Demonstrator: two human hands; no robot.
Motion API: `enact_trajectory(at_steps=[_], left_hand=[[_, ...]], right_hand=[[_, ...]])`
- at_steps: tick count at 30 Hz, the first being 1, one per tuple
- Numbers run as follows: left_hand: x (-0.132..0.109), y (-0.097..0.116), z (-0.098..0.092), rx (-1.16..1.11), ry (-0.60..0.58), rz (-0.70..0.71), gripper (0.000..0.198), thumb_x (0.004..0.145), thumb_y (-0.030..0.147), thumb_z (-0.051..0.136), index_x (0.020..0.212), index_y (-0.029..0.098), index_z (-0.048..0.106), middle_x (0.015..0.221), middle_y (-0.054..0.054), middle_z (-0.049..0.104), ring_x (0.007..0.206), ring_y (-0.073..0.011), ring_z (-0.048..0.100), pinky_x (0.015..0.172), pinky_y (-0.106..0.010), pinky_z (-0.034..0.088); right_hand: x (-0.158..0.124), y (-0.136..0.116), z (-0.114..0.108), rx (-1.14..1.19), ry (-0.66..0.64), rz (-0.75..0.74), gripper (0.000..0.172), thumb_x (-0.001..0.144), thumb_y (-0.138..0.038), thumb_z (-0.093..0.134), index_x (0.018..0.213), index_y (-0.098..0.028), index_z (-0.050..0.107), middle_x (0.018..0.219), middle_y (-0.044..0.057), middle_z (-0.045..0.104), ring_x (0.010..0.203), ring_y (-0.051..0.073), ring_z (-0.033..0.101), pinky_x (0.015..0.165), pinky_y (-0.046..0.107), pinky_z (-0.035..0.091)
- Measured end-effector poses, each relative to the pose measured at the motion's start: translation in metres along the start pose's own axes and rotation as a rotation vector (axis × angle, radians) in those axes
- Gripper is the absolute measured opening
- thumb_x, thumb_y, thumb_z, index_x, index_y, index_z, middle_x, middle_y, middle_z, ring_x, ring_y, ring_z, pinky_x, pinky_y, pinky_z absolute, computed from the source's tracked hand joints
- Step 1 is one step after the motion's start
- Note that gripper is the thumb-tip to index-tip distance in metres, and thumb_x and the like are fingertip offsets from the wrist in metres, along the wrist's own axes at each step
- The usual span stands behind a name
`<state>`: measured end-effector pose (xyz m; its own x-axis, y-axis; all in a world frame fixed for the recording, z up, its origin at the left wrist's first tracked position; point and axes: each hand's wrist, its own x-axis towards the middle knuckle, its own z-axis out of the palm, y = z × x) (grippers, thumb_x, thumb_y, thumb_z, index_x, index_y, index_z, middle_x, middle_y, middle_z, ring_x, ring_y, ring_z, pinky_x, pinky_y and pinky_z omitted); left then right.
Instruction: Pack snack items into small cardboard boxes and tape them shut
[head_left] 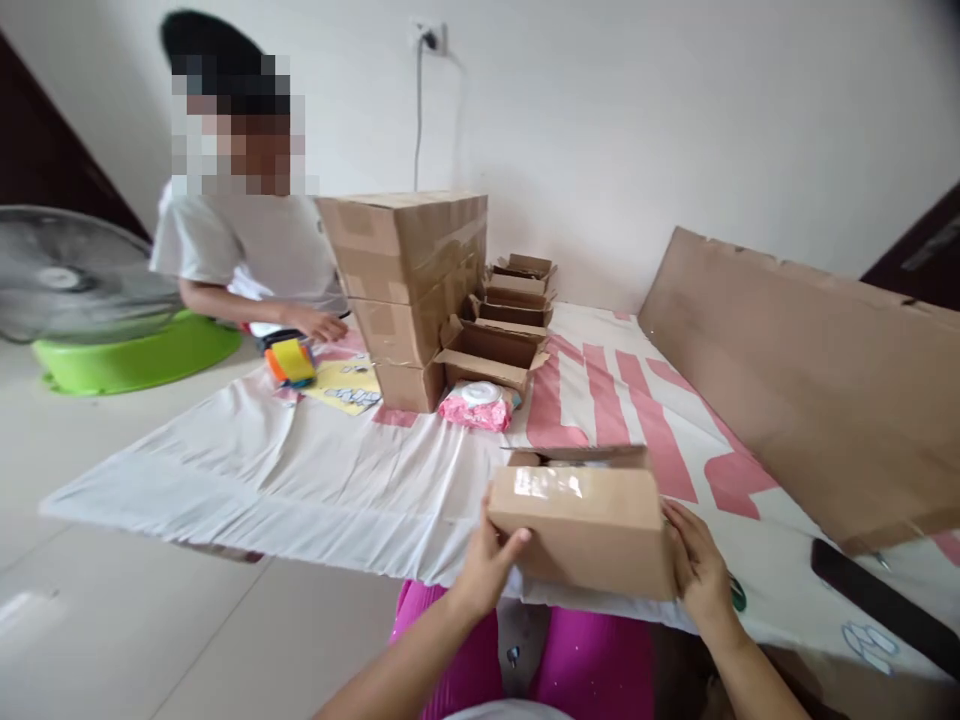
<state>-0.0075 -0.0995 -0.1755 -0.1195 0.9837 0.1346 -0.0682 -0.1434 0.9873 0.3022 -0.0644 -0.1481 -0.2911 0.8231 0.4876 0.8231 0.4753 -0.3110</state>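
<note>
**Small box held at the near edge of the sheet**

Spread across the floor: a white sheet (300, 470) with pink stripes, carrying nearly everything in view. Leaning along its right edge, a large flat cardboard panel (810, 380), tilted up toward the wall. Beyond the far left corner, a fan (67, 275) over a green basin (142, 355), both off the sheet. Seated behind the far edge, another person in a white shirt (255, 250), one hand (319, 325) resting low on the sheet near a tape dispenser (289, 362) and a yellow paper (346, 385).

Near the middle of the far edge, a stack of taped cartons (409, 290), upright, three high as far as can be told. Just right of the stack, a row of small open boxes (510, 310) running back toward the wall, flaps up. In front of the nearest open one, a pink packet (480, 405) with a white round lid, lying flat.

At the near edge, a small brown box (589, 525), top flap raised at the back, shiny tape on its upper face. Gripped from both sides: left hand (487, 565) wrapped around the left end, thumb across the front face; right hand (697, 570) flat against the right end, fingers pressed together. Whether resting on the sheet or lifted, cannot tell. By the near right corner, a dark flat strip (885, 605) lying on the sheet.
</note>
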Motion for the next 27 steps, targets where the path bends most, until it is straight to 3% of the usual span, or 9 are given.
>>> enact_trajectory(at_steps=[2, 5, 8, 12, 16, 19, 23, 27], left_hand=[[0.007, -0.004, -0.013, -0.117, 0.014, -0.134, 0.078, 0.081, 0.061, 0.058, 0.143, 0.023, 0.031, 0.134, -0.014, 0.054, 0.122, -0.0311, 0.052, 0.095, -0.047, 0.049], [0.013, -0.012, -0.03, -0.242, 0.003, -0.236, 0.07, 0.083, 0.063, 0.053, 0.14, 0.027, 0.034, 0.135, -0.012, 0.053, 0.118, -0.0304, 0.056, 0.086, -0.044, 0.054], [0.009, -0.016, -0.036, -0.155, 0.029, -0.116, 0.069, 0.085, 0.058, 0.054, 0.142, 0.026, 0.031, 0.14, -0.013, 0.048, 0.125, -0.0293, 0.051, 0.094, -0.043, 0.05], [-0.001, -0.001, -0.031, 0.244, 0.052, 0.214, 0.07, 0.081, 0.045, 0.068, 0.139, 0.027, 0.035, 0.144, -0.013, 0.04, 0.135, -0.0307, 0.038, 0.108, -0.049, 0.037], [-0.003, 0.021, -0.023, 0.408, 0.013, 0.411, 0.038, 0.087, 0.031, 0.062, 0.123, 0.03, 0.052, 0.141, -0.01, 0.038, 0.135, -0.0294, 0.037, 0.107, -0.051, 0.037], [-0.002, 0.028, -0.024, 0.29, -0.024, 0.468, 0.015, 0.093, 0.03, 0.053, 0.103, 0.027, 0.063, 0.137, -0.008, 0.04, 0.13, -0.0276, 0.042, 0.104, -0.046, 0.042], [-0.002, 0.034, -0.031, 0.166, -0.135, 0.419, 0.027, 0.097, 0.031, 0.043, 0.089, 0.024, 0.068, 0.136, -0.007, 0.041, 0.13, -0.0268, 0.043, 0.107, -0.047, 0.039], [-0.006, 0.042, -0.028, 0.281, -0.138, 0.372, 0.029, 0.095, 0.037, 0.045, 0.08, 0.019, 0.061, 0.133, -0.01, 0.043, 0.131, -0.0291, 0.041, 0.108, -0.049, 0.039]], right_hand=[[0.008, -0.028, -0.009, 0.163, 0.105, 0.044, 0.038, 0.096, -0.028, 0.035, 0.132, -0.023, 0.047, 0.13, 0.014, 0.053, 0.122, 0.026, 0.052, 0.1, 0.048, 0.046], [0.016, -0.055, -0.013, 0.322, 0.148, 0.038, 0.034, 0.095, -0.029, 0.042, 0.128, -0.024, 0.049, 0.129, 0.013, 0.053, 0.122, 0.024, 0.051, 0.101, 0.044, 0.045], [0.016, -0.053, -0.001, 0.386, 0.126, 0.078, 0.034, 0.095, -0.032, 0.042, 0.126, -0.022, 0.051, 0.13, 0.014, 0.055, 0.122, 0.024, 0.052, 0.099, 0.042, 0.047], [0.008, -0.029, 0.02, 0.522, 0.084, 0.24, 0.037, 0.095, -0.039, 0.041, 0.123, -0.02, 0.055, 0.123, 0.014, 0.063, 0.112, 0.024, 0.061, 0.089, 0.039, 0.054], [-0.002, -0.024, 0.016, 0.663, 0.106, 0.273, 0.037, 0.095, -0.041, 0.042, 0.125, -0.025, 0.056, 0.13, 0.011, 0.06, 0.121, 0.022, 0.056, 0.102, 0.04, 0.046], [-0.008, -0.029, 0.0, 0.681, 0.081, 0.262, 0.034, 0.096, -0.04, 0.04, 0.121, -0.029, 0.06, 0.137, 0.008, 0.054, 0.13, 0.022, 0.047, 0.108, 0.041, 0.041], [-0.013, -0.029, -0.014, 0.665, -0.023, 0.211, 0.03, 0.093, -0.043, 0.047, 0.112, -0.027, 0.063, 0.14, 0.01, 0.048, 0.129, 0.026, 0.048, 0.099, 0.04, 0.049], [-0.01, -0.029, -0.011, 0.406, -0.037, 0.101, 0.034, 0.084, -0.036, 0.062, 0.117, -0.028, 0.057, 0.136, 0.011, 0.048, 0.124, 0.028, 0.051, 0.094, 0.042, 0.052]])
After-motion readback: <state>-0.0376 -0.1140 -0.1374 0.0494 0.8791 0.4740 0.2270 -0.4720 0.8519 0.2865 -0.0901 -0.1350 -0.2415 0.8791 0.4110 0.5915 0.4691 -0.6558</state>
